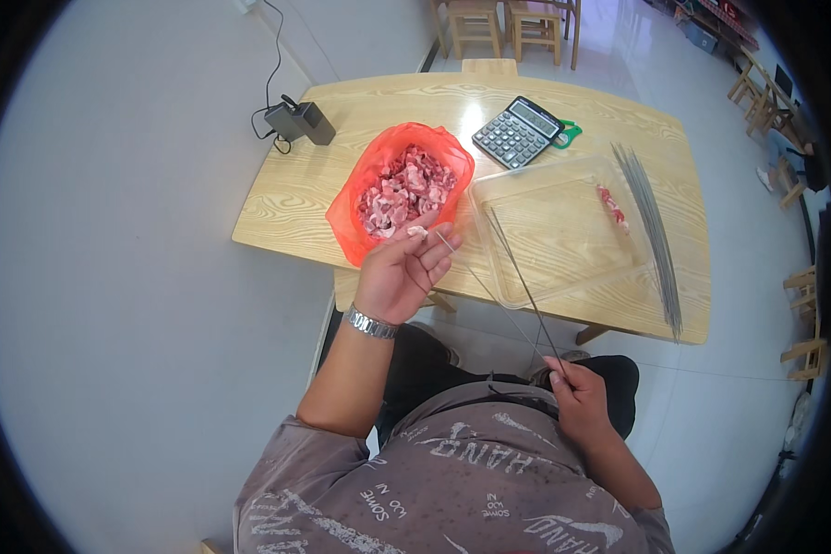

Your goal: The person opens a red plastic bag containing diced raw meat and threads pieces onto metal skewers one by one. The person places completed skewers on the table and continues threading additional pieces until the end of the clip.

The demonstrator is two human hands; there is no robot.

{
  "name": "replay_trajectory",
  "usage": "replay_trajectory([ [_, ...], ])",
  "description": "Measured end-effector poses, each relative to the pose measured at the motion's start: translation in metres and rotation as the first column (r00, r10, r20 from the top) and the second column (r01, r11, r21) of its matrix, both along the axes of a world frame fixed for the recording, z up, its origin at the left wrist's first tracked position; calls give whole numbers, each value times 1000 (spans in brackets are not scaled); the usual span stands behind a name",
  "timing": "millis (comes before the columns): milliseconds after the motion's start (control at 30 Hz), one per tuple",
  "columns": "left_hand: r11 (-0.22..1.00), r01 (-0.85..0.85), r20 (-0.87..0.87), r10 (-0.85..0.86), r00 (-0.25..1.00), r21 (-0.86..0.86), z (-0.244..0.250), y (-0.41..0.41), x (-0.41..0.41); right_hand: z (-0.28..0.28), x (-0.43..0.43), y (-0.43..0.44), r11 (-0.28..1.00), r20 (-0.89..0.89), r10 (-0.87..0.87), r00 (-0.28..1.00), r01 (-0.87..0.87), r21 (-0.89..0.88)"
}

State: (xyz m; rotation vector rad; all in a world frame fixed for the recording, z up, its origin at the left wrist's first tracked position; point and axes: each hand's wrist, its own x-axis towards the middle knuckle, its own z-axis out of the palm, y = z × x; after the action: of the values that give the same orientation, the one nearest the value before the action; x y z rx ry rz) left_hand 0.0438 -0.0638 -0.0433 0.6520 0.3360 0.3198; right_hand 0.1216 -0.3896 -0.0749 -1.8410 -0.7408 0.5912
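Observation:
Palm up, my left hand holds a small piece of raw meat at its fingers, in front of a red plastic bag full of cut raw meat. My right hand grips thin metal skewers near my lap. One skewer's tip reaches my left fingers beside the meat; another points up over the clear plastic tray. Inside that tray, at its right side, lies a skewer threaded with meat. Along the tray's right is a bundle of bare metal skewers.
A calculator and a green-handled tool lie behind the tray on the wooden table. Black power adapters with cords stand at the back left, near the wall. Wooden stools and a seated person are farther off.

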Motion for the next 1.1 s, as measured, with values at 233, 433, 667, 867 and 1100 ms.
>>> replay_trajectory([
  [233,997,5,10,-4,1000,-75,7,-11,1,-1,-1,-5,1000,-11,20,1000,-20,-18],
  [433,998,-11,-6,12,1000,56,-3,-14,0,-4,-2,-7,1000,-51,3,999,-4,-23],
  [667,990,28,9,-30,1000,142,-8,-15,-3,-10,-2,-10,1000,-132,-10,991,8,-16],
  [867,992,-34,76,25,997,123,-14,-25,0,-15,-8,-10,1000,-269,-23,963,20,-13],
  [1100,986,-105,23,103,994,131,-12,-35,3,-13,-10,-11,998,-333,18,943,-37,-53],
])
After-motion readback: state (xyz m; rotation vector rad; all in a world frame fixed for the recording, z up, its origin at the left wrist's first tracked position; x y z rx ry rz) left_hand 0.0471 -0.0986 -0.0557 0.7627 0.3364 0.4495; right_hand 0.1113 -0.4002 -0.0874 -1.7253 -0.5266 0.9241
